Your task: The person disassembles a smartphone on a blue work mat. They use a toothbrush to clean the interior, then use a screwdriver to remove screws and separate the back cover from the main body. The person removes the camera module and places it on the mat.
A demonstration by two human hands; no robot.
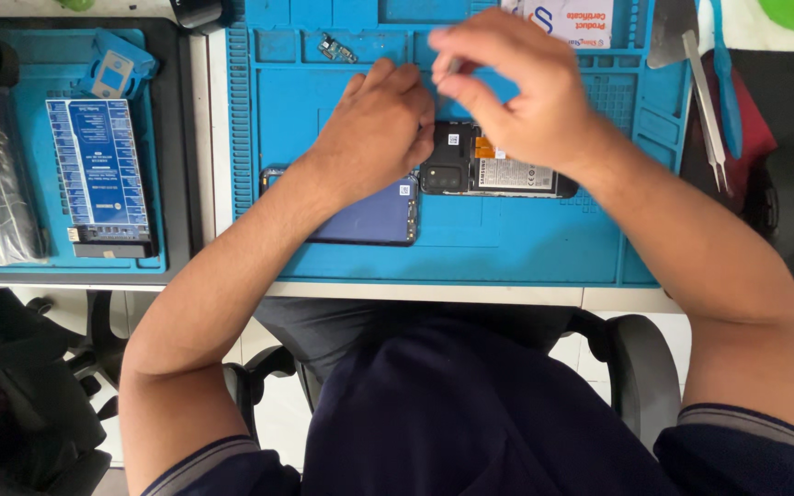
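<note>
A seated person works over a blue repair mat [507, 248] on a white desk; the left hand [374, 129], loosely clenched, rests beside an opened phone [498, 173], the right hand [516, 87] pinching a small, blurred tool above it, tweezers [709, 110] nearby

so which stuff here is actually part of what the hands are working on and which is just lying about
In use:
- opened phone
- blue back cover
- left hand
- right hand, pinching something too small to tell
- blue work mat

Lying about:
- tweezers
- small circuit board
- blue tester board
- white card
</note>
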